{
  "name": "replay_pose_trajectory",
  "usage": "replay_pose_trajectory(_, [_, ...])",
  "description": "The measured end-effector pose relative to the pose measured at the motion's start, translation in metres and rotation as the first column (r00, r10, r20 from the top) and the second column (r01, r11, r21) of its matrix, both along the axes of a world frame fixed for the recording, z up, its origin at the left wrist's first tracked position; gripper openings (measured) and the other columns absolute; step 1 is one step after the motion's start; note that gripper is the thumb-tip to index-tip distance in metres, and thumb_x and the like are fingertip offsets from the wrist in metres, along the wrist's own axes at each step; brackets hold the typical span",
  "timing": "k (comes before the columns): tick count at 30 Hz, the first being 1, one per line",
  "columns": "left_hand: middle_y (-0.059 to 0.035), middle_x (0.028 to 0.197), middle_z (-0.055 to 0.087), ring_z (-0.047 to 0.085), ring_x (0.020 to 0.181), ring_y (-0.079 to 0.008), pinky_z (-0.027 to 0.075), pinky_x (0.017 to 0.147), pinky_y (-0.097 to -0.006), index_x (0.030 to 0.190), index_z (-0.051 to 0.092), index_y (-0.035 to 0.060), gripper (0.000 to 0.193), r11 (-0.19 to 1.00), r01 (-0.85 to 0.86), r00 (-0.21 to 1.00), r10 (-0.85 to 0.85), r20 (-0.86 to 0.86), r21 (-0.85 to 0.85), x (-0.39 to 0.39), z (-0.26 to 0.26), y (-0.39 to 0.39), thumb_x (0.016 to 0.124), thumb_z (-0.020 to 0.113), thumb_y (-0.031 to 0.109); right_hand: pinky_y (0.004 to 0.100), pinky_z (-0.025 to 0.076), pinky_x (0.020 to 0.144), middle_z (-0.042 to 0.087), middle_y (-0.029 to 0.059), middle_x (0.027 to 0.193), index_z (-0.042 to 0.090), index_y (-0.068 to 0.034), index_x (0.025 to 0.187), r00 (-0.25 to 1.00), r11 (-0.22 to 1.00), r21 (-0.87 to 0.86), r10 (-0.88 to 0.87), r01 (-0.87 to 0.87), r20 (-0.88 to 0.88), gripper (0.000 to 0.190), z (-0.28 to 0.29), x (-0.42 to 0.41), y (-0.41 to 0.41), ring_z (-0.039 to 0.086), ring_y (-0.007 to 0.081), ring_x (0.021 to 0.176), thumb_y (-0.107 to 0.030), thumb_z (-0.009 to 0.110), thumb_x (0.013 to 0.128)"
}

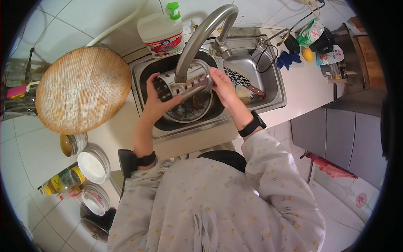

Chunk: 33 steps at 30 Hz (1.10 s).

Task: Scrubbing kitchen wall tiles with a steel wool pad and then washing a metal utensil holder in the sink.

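Between both hands, a perforated stainless steel cylinder [196,82], like a utensil holder, lies tilted on its side over the left sink basin [148,115]. My left hand [159,102] grips its open left end, thumb below and fingers above. At the other end, my right hand [223,84] holds the rim. Beneath the cylinder stands a round metal bowl [206,111] of dark, foamy water. The steel faucet [204,37] arches above, and its spout overlaps the cylinder in view. Whether water is running cannot be made out.
A cleaver with a patterned blade and wooden handle [256,91] lies in the right basin [266,72]. A round wooden cutting board [83,91] leans at left. Behind the sink stands a detergent jug [162,34]. White bowls [91,167] stack at lower left; a yellow fruit [307,54] sits at right.
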<state>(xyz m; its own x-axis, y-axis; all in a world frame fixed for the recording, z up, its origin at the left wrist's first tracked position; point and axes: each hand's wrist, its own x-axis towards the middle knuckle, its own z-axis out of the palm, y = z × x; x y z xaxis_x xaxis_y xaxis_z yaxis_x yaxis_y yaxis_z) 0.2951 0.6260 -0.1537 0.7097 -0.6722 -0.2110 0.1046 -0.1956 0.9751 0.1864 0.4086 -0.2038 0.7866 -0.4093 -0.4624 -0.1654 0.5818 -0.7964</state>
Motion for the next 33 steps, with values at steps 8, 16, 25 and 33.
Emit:
replay_pose_trajectory(8, [-0.0157, 0.136, 0.032, 0.039, 0.125, -0.0281, 0.044, 0.094, -0.0346, 0.142, 0.017, 0.0109, 0.096, 0.992, -0.075, 0.996, 0.078, 0.030, -0.097, -0.017, -0.018, -0.012, 0.072, 0.079, 0.030, 0.0239, 0.042, 0.080, 0.061, -0.0027, 0.094, 0.058, -0.010, 0.102, 0.922, 0.975, -0.063, -0.178, 0.212, 0.344, 0.010, -0.001, -0.005, 0.004, 0.055, 0.0059, 0.085, -0.017, 0.055, 0.095])
replay_pose_trajectory(16, [-0.0180, 0.139, 0.029, 0.029, 0.130, -0.0312, 0.050, 0.088, -0.0380, 0.141, 0.018, 0.0098, 0.100, 0.988, -0.120, 0.984, 0.105, -0.147, -0.100, -0.025, -0.008, -0.010, 0.067, 0.081, 0.034, 0.0295, 0.042, 0.084, 0.059, -0.0043, 0.097, 0.054, -0.014, 0.102, 0.975, 0.999, -0.001, -0.037, 0.038, 0.219, 0.015, 0.005, -0.012, -0.007, 0.054, 0.0081, 0.092, -0.028, 0.053, 0.096])
replay_pose_trajectory(25, [-0.0196, 0.135, 0.034, 0.038, 0.124, -0.0352, 0.033, 0.104, -0.0420, 0.142, 0.022, 0.0013, 0.115, 0.982, -0.183, 0.821, 0.124, 0.557, 0.051, -0.033, 0.001, -0.013, 0.055, 0.088, 0.035, 0.0435, 0.051, 0.079, 0.060, 0.0018, 0.101, 0.049, -0.012, 0.115, 0.906, 0.981, 0.183, 0.140, -0.071, -0.400, 0.027, -0.032, 0.004, 0.024, 0.060, 0.0178, 0.087, -0.031, 0.040, 0.098])
replay_pose_trajectory(33, [-0.0188, 0.136, 0.035, 0.041, 0.124, -0.0313, 0.034, 0.104, -0.0410, 0.142, 0.022, 0.0010, 0.115, 0.990, -0.124, 0.850, 0.072, 0.522, 0.067, -0.025, -0.008, -0.011, 0.055, 0.089, 0.032, 0.0382, 0.054, 0.071, 0.063, 0.0047, 0.087, 0.057, -0.009, 0.106, 0.856, 0.947, 0.260, 0.289, -0.190, -0.428, 0.025, -0.057, -0.011, 0.043, 0.061, 0.0187, 0.074, -0.021, 0.037, 0.097])
